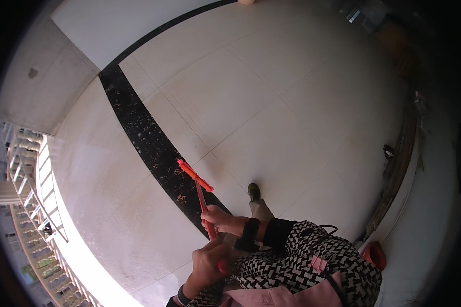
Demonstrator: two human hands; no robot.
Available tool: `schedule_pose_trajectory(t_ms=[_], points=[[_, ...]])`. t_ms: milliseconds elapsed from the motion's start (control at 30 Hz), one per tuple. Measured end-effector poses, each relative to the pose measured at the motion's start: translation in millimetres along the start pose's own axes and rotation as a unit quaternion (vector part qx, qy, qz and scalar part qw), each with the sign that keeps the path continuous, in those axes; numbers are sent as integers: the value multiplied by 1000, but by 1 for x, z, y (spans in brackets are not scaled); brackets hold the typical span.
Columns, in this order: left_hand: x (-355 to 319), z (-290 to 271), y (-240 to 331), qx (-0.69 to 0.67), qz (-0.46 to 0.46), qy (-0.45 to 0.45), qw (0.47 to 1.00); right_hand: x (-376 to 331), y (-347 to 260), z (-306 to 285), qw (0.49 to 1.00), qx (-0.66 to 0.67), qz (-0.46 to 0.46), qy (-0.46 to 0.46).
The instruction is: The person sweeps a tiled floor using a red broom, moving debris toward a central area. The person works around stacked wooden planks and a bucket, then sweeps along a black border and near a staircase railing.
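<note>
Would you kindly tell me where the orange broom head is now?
In the head view, the orange broom head is left of centre, at the right edge of the black floor strip, beyond the right hand.

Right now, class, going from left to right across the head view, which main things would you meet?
Pale railing of rounded balusters → red-handled, orange-headed broom → dark, shiny boot → rounded red object, partly hidden.
</note>
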State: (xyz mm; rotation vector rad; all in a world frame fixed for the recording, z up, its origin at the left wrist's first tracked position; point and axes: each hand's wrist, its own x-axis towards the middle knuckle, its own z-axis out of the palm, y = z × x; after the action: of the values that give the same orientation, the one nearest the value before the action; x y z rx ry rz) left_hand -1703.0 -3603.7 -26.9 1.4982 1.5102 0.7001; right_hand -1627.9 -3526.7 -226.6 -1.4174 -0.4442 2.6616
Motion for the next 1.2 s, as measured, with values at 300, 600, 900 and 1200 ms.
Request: schedule_pose_trajectory(t_ms=[300,600,900,1200], points=[[207,202,-50,-216,176,-125,952,-48,-119,-313,913,0,-158,375],[230,100,17,105,-13,-157,982,39,-114,-191,990,140,15,19],[276,123,84,257,105,-117,954,-46,-214,-186,969,94,-130,-189],[387,108,-40,-183,107,50,976,66,-347,-274,954,-52,-208,211]])
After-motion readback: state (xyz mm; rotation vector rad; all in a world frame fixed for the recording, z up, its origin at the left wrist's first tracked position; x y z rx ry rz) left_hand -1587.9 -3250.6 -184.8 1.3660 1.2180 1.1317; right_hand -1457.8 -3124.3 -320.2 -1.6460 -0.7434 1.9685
